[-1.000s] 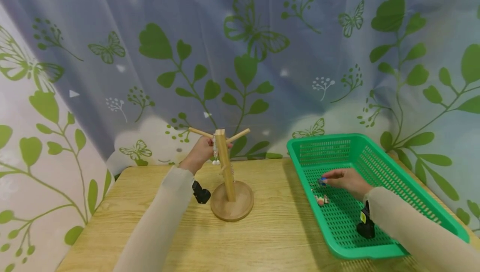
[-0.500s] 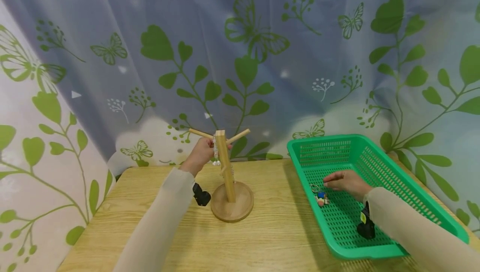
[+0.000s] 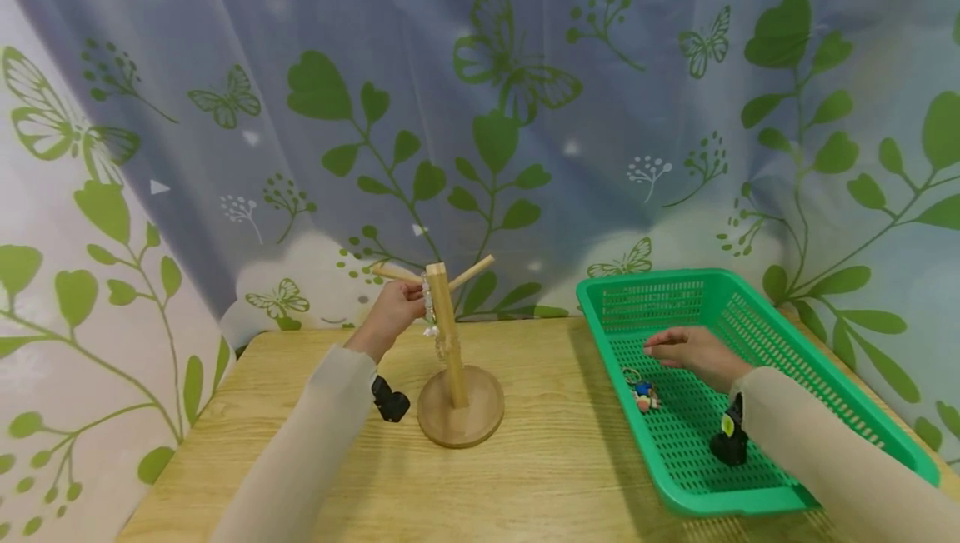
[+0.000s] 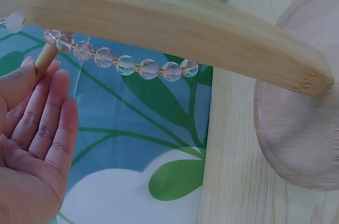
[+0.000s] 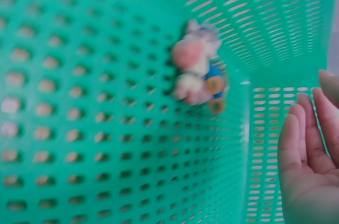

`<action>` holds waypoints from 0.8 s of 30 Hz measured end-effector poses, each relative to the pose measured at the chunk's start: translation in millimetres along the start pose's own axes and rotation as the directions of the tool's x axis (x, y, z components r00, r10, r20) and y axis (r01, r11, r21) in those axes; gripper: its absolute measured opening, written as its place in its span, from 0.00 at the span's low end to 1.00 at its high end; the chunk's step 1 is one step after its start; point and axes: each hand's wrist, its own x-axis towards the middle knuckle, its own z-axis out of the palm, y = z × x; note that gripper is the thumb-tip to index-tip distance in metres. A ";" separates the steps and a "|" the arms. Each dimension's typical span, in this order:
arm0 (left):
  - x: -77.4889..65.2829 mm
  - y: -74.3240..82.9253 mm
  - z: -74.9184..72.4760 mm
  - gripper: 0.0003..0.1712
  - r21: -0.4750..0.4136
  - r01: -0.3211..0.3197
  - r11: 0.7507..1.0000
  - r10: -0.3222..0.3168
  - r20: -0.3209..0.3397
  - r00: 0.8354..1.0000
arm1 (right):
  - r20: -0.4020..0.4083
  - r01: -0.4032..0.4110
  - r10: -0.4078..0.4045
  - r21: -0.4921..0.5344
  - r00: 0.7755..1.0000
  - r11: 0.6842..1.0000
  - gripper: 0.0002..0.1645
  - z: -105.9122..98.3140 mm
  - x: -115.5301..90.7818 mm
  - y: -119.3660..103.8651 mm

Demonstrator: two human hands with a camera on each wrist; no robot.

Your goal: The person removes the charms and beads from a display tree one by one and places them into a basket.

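Observation:
A wooden peg stand (image 3: 446,310) with a round base stands on the table. My left hand (image 3: 390,314) is at its left arm; in the left wrist view, thumb and fingers pinch the wooden peg (image 4: 45,61). A bracelet of clear pinkish beads (image 4: 126,65) hangs beside the post, and a whitish beaded strand (image 3: 429,306) dangles close to my fingertips. Over the green basket (image 3: 652,460) hovers my right hand (image 3: 693,353), fingers relaxed around nothing. Below it lie small charms with metal rings, one a blue charm (image 3: 643,390), another a pink-and-white figure (image 5: 190,57).
The basket's raised perforated walls surround my right hand. Behind the wooden table (image 3: 540,460) hangs a curtain (image 3: 420,110) printed with leaves and butterflies. Another peg (image 3: 474,271) of the stand juts up to the right.
My right hand has let go of the blue charm, which dropped beside the other charms in the basket. My left hand and the stand have shifted slightly left.

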 end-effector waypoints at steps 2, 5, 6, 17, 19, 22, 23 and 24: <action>-0.9 -1.4 0.5 0.24 -0.020 0.011 1.000 -0.012 -0.009 1.000 | -0.007 0.007 -0.007 0.031 1.000 0.999 0.28 -1.3 -1.1 -4.2; -3.3 -3.0 0.9 0.24 -0.041 0.012 0.999 -0.013 -0.028 1.000 | -0.020 0.017 -0.016 0.080 1.000 0.997 0.29 -2.6 -2.6 -10.2; -4.4 -3.4 1.1 0.24 -0.044 0.011 0.999 -0.013 -0.038 0.999 | -0.021 0.023 -0.021 0.089 1.000 0.996 0.29 -3.1 -3.0 -11.7; -19.9 -6.2 2.3 0.23 -0.053 -0.036 0.998 0.027 -0.152 0.988 | -0.023 0.029 -0.026 0.142 0.999 0.989 0.31 -4.9 -5.2 -26.6; -23.0 -6.4 2.4 0.22 -0.060 -0.031 0.998 0.020 -0.176 0.984 | -0.023 0.030 -0.027 0.145 0.999 0.989 0.32 -4.5 -5.4 -28.8; -26.5 -6.8 3.4 0.21 -0.082 -0.030 0.996 0.011 -0.220 0.975 | -0.022 0.033 -0.030 0.156 0.999 0.987 0.32 -3.6 -5.6 -30.7; -27.3 -7.3 3.7 0.21 -0.090 -0.032 0.995 0.010 -0.237 0.971 | -0.019 0.036 -0.033 0.159 0.999 0.987 0.32 -3.2 -6.1 -31.2; -27.8 -7.9 4.2 0.20 -0.103 -0.036 0.994 0.008 -0.257 0.966 | -0.016 0.041 -0.039 0.161 0.999 0.986 0.31 -2.6 -6.5 -31.6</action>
